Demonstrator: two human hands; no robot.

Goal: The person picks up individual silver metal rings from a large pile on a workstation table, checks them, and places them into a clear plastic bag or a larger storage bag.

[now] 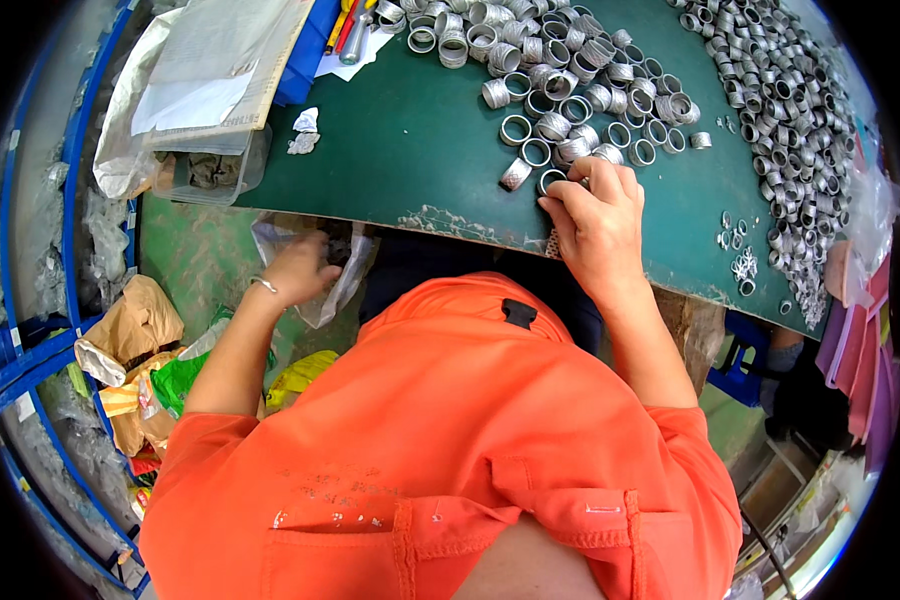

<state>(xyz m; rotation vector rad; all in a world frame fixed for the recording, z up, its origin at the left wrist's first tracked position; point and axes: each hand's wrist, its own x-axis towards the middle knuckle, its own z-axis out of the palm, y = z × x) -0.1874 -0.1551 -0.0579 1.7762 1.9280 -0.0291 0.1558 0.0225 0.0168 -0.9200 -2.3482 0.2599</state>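
My left hand (305,270) is below the table's front edge, over the mouth of a clear plastic bag (342,290) with something dark inside. Its thumb and fingers are apart, and I see nothing between them. At the table's front edge, my right hand (605,222) has its fingers bent and drawn together beside the nearest silver metal rings (536,152). Whatever sits in that grip is hidden by the fingers. The rings are short, ridged cylinders, some upright, others on their sides, heaped loosely on the green tabletop (400,150).
A larger heap of metal rings (790,150) covers the table's right side, with small thin loops (735,235) beside it. At left stand a clear plastic box (215,175) and a blue bin (305,60). Blue shelving (70,200) and paper bags (135,325) line the left.
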